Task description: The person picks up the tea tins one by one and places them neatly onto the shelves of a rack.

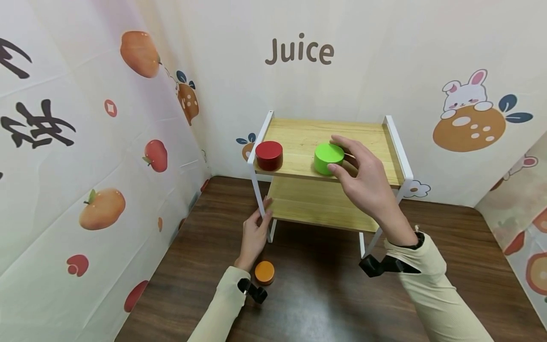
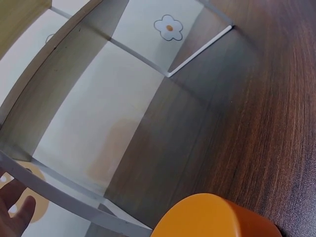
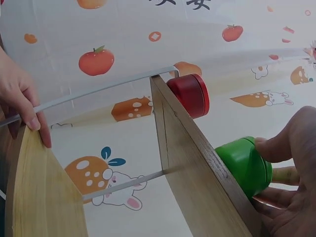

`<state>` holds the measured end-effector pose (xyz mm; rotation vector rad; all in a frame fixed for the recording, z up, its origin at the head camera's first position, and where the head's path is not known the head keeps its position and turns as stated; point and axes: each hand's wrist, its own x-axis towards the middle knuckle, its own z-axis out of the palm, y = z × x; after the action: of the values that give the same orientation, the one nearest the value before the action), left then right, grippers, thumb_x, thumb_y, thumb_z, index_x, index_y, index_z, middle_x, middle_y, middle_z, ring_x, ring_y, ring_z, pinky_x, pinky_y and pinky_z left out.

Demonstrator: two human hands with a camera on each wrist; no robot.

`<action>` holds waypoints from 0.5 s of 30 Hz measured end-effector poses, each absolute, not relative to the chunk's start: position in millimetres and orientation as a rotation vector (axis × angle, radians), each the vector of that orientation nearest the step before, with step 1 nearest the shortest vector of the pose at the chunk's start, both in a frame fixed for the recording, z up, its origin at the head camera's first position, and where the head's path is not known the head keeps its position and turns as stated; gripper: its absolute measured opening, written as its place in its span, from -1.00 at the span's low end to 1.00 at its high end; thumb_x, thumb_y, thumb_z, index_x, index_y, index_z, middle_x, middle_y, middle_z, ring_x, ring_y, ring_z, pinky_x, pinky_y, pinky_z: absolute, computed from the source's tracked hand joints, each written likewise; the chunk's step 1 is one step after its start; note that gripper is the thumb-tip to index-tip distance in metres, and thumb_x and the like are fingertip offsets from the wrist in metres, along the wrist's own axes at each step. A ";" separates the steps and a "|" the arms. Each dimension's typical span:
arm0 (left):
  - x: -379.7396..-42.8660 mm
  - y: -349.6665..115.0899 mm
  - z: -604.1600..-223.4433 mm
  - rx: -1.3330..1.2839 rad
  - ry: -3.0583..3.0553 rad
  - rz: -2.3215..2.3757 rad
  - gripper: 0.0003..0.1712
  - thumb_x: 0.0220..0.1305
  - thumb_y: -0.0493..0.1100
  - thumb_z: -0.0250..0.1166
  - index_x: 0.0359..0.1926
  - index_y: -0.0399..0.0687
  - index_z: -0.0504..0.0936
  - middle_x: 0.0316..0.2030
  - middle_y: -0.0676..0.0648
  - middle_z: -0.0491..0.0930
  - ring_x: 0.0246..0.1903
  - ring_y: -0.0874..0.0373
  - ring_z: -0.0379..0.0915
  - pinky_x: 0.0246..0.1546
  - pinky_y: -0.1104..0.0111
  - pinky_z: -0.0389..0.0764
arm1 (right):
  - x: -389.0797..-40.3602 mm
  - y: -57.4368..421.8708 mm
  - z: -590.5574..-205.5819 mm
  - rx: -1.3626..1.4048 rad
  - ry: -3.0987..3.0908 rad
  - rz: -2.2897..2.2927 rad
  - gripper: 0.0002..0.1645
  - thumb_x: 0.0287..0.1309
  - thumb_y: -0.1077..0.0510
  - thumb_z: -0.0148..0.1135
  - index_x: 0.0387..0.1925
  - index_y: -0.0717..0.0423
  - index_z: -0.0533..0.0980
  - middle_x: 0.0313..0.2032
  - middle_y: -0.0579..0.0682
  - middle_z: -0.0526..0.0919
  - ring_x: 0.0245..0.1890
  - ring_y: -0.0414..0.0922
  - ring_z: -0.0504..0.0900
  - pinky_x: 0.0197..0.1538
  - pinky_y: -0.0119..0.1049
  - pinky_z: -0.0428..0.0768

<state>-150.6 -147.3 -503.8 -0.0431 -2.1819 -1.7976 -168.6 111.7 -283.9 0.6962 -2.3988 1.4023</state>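
Note:
A two-tier shelf [image 1: 295,133] with light wooden boards and a white metal frame stands on the dark table. On the front of its top board, my right hand [image 1: 366,183] pinches a green round tin [image 1: 326,154] between thumb and fingers. The tin's base meets the board in the right wrist view. A red round tin [image 1: 269,156] sits to its left, at the top board's front left corner. Lower down, my left hand [image 1: 253,237] grips the shelf's left side at the lower board. Near the left wrist, an orange round tin [image 1: 264,272] rests on the table.
The lower board [image 1: 312,202] spans the frame beneath the top one. White side rails [image 1: 397,147] rise slightly above the top board. A printed cloth backdrop [image 1: 363,71] stands behind the shelf and along the left. The table [image 1: 325,294] extends in front.

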 end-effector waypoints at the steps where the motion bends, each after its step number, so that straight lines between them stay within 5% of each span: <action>1: -150.5 -147.4 -503.6 -0.044 -2.184 -1.793 -0.56 0.60 0.07 0.20 0.39 0.19 0.62 0.49 0.08 0.46 0.45 0.05 0.44 0.30 -0.02 0.60 | -168.6 111.8 -283.8 0.703 -2.397 1.408 -0.33 0.41 0.33 0.31 0.49 0.18 0.39 0.39 0.15 0.51 0.45 0.11 0.50 0.43 0.00 0.51; 15: -149.4 -146.3 -501.7 -0.041 -2.170 -1.808 -0.56 0.61 0.01 0.21 0.39 0.12 0.62 0.50 0.03 0.44 0.43 0.00 0.45 0.28 0.01 0.61 | -168.2 110.5 -291.8 0.741 -2.258 1.363 -0.32 0.36 0.43 0.29 0.47 0.19 0.42 0.37 0.20 0.52 0.42 0.12 0.51 0.49 -0.07 0.48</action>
<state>-149.4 -146.3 -501.7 -0.0406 -2.1702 -1.8083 -168.2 110.5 -291.8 0.7410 -2.2582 1.3634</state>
